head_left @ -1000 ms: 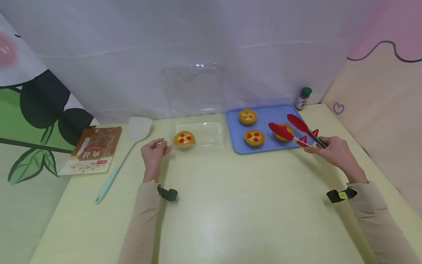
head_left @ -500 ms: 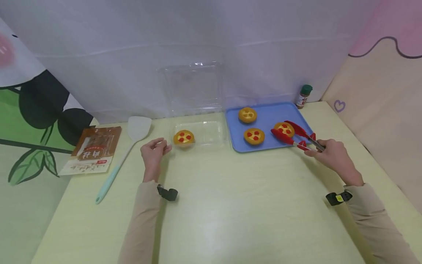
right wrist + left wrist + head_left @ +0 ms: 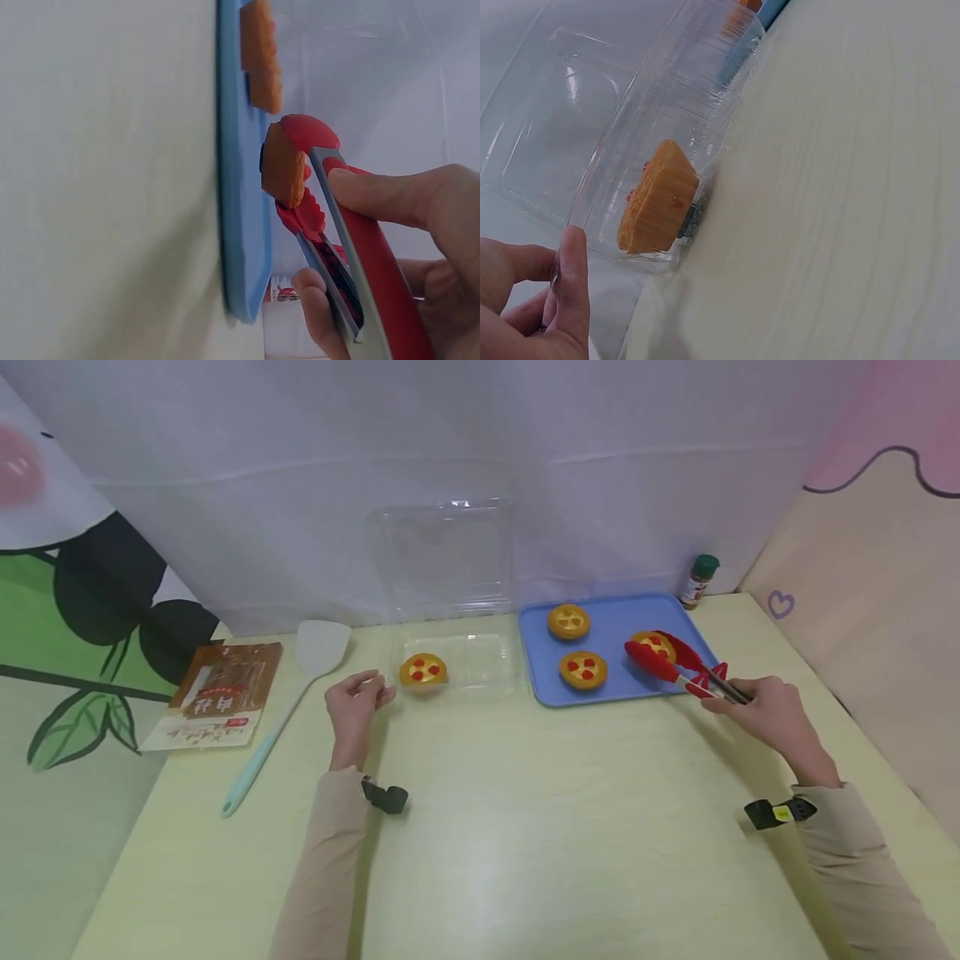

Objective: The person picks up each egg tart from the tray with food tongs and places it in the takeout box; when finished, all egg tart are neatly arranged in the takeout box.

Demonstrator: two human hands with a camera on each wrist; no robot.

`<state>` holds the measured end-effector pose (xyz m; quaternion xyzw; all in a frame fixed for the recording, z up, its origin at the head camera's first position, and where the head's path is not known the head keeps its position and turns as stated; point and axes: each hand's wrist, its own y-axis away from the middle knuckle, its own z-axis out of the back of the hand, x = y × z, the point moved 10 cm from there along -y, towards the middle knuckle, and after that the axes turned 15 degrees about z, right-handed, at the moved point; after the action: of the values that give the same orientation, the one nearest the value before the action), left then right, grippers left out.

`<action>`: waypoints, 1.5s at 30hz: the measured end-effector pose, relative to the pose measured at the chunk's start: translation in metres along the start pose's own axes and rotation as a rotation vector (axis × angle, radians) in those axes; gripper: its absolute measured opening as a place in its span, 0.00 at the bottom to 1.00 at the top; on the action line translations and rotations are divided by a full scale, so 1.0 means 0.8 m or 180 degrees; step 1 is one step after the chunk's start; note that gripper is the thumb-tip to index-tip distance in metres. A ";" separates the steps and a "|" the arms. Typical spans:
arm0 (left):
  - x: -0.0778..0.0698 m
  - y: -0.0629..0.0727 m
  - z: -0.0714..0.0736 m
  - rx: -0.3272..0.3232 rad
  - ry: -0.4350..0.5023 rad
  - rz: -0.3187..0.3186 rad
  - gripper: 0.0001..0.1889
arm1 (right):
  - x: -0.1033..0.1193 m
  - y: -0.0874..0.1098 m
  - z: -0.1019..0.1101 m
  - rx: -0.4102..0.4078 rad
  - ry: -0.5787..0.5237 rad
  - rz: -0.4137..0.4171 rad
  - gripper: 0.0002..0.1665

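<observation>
My left hand (image 3: 355, 706) pinches the left rim of a clear plastic clamshell container (image 3: 600, 157) between thumb and fingers. Its lid stands up against the backdrop, and one egg tart (image 3: 423, 670) with red toppings sits in the left part of the base. In my right hand (image 3: 776, 714) are red-tipped tongs (image 3: 375, 270), gripped around the arms. Between the tong heads is a second red-topped tart (image 3: 283, 165), held over the right part of a blue tray (image 3: 615, 610). In the right wrist view a gap shows between that tart and the tray.
Two more tarts lie on the tray: a plain-topped one (image 3: 568, 622) behind and a red-topped one (image 3: 583, 671) in front. A green-capped spice bottle (image 3: 699, 582) stands behind the tray's right corner. Leftward lie a white-bladed spatula (image 3: 321, 649) and a brown food packet (image 3: 225, 693).
The tongs have come down around the right-hand tart, closed on it and raised it slightly off the tray. My left hand has kept its place at the container's rim.
</observation>
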<state>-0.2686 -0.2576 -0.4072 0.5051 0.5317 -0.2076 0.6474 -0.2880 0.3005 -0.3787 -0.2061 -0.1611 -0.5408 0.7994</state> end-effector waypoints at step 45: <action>0.003 -0.005 0.000 -0.0032 -0.0046 0.0000 0.19 | 0.238 -0.172 -0.120 0.0649 -0.0798 0.0957 0.22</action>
<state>-0.2710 -0.2591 -0.4109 0.5003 0.5281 -0.2086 0.6537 -0.3437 0.0551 -0.3489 -0.2115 -0.2804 -0.3667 0.8615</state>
